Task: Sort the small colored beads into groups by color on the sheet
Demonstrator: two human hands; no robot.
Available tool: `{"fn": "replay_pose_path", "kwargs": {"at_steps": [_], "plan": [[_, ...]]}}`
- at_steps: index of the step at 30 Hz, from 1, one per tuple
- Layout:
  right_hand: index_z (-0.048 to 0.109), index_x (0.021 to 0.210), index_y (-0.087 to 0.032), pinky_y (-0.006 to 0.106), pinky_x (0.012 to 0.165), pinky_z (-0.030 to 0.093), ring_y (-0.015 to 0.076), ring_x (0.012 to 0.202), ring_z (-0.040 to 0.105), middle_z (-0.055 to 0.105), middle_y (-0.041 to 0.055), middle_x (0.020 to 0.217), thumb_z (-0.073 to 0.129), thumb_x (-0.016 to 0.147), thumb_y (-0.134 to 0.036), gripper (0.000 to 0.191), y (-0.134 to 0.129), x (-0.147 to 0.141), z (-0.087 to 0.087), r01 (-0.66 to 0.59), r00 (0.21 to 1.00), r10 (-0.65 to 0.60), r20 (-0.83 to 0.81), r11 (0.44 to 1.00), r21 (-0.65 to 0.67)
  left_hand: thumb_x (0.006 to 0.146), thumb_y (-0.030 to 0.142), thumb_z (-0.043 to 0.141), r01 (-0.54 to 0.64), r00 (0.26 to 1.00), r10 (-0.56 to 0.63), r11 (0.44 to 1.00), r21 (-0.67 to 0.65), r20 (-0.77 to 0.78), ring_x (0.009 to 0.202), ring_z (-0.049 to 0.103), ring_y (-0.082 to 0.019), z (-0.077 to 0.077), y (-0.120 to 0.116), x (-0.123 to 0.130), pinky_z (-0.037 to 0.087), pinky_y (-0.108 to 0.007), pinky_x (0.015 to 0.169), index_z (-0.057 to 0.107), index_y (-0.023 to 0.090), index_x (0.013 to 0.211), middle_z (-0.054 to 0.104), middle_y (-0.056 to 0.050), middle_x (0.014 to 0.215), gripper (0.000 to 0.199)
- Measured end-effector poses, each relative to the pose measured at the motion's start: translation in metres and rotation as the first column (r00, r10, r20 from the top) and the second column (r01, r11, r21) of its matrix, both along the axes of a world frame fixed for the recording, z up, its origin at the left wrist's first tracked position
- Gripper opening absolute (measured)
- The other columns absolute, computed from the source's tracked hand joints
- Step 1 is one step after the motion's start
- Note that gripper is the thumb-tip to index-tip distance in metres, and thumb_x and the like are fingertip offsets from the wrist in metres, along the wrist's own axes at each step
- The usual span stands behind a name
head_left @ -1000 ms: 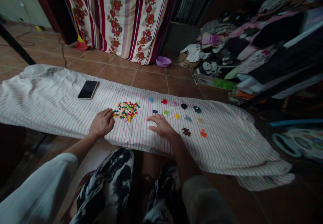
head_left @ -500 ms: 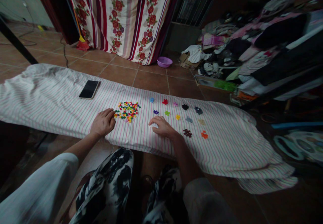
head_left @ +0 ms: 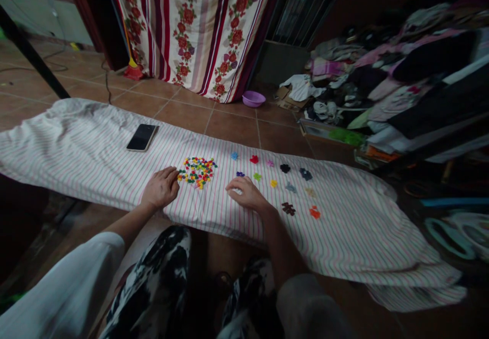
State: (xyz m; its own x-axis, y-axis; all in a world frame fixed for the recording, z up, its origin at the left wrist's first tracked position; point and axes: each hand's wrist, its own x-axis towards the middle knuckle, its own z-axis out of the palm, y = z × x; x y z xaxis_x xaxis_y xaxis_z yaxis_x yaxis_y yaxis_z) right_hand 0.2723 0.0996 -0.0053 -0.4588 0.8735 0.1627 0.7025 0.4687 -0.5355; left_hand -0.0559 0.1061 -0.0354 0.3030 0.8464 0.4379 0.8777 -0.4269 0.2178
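Observation:
My left hand (head_left: 160, 188) lies on the striped cloth, its fingers stretched out and their tips at the left edge of a spread of small mixed-colour pieces (head_left: 197, 170). With the fingers curled and drawn together, my right hand (head_left: 246, 193) rests low over some white pieces (head_left: 237, 191), which show between thumb and fingers. Whatever the fingertips pinch is hidden. Small single-colour piles lie beyond and right of this hand: dark blue (head_left: 240, 174), light blue (head_left: 234, 156), red (head_left: 254, 159), green (head_left: 257, 176), yellow (head_left: 274, 183), brown (head_left: 288, 208) and orange (head_left: 315, 212), among others.
The striped cloth (head_left: 344, 237) covers a long low surface in front of my knees. A phone (head_left: 142, 137) lies on it at the left. Past the far edge stand a purple basin (head_left: 253, 99), a floral curtain (head_left: 208, 33) and a heap of clothes (head_left: 367, 74).
The whole view has shifted slightly, so things sit a little further right and lower. My right hand stays over the white pieces, and my left hand stays beside the mixed pieces.

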Motion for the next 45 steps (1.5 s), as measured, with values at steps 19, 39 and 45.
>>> {"fn": "replay_pose_path", "kwargs": {"at_steps": [19, 39, 45], "plan": [[0.068, 0.122, -0.023, 0.037, 0.098, 0.043, 0.0251, 0.107, 0.055, 0.065, 0.0114, 0.113, 0.039, 0.092, -0.01, 0.044, 0.049, -0.088, -0.005, 0.273, 0.958, -0.277, 0.074, 0.961, 0.053, 0.089, 0.024, 0.042, -0.005, 1.0, 0.005, 1.0, 0.0, 0.009, 0.121, 0.059, -0.027, 0.002, 0.0, 0.003, 0.047, -0.045, 0.104, 0.065, 0.016, 0.116, 0.066, -0.014, 0.126, 0.036], [0.07, 0.109, -0.022, 0.036, 0.091, 0.041, 0.0246, 0.099, 0.056, 0.068, 0.0107, 0.102, 0.043, 0.094, -0.019, 0.031, 0.067, -0.119, -0.018, 0.412, 0.906, -0.42, 0.049, 0.904, 0.115, 0.089, 0.023, 0.044, -0.003, 1.0, 0.004, 1.0, -0.003, 0.015, 0.123, 0.057, -0.029, 0.001, -0.001, 0.004, 0.047, -0.047, 0.105, 0.063, 0.014, 0.119, 0.065, -0.015, 0.126, 0.036], [0.07, 0.107, -0.022, 0.036, 0.092, 0.04, 0.0239, 0.099, 0.056, 0.067, 0.011, 0.104, 0.044, 0.093, -0.019, 0.029, 0.068, -0.121, -0.013, 0.451, 0.884, -0.46, 0.085, 0.887, 0.1, 0.089, 0.022, 0.044, 0.001, 1.0, -0.001, 1.0, 0.0, 0.017, 0.122, 0.057, -0.029, 0.002, -0.001, 0.004, 0.047, -0.047, 0.104, 0.063, 0.014, 0.118, 0.065, -0.016, 0.126, 0.036]]}}
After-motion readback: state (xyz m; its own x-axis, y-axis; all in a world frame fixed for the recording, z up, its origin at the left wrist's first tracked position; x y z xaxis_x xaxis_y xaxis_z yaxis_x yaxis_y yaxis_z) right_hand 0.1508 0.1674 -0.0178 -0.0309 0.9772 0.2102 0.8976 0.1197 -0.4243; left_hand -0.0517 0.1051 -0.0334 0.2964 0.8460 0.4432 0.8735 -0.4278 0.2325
